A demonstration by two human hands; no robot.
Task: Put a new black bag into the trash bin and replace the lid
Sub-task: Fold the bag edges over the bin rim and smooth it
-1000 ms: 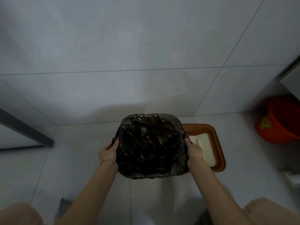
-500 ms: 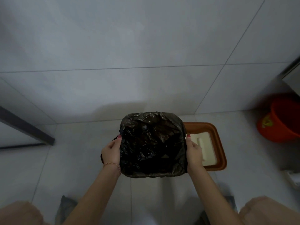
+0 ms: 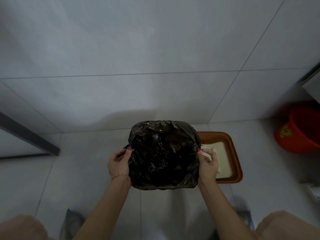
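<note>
Black bag (image 3: 162, 155) stretched over the trash bin's mouth, between both hands. Left hand (image 3: 118, 164) and right hand (image 3: 208, 164) pinch its side edges with curled fingers. Lid (image 3: 232, 158) lies on the floor beyond the right fingers.

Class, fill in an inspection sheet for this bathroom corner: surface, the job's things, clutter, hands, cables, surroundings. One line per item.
Surface: pale grey tiled floor, dim light.
Job's things: crinkled black plastic bag stretched over the bin's rim, hiding the bin; brown-rimmed cream lid lies on the floor to the bin's right, not yet replaced.
Clutter: orange plastic bucket at far right.
Hands: left hand and right hand each pinch the bag's edge at opposite sides.
Cables: nothing seen.
Surroundings: grey tiled wall; dark frame bar at left.
</note>
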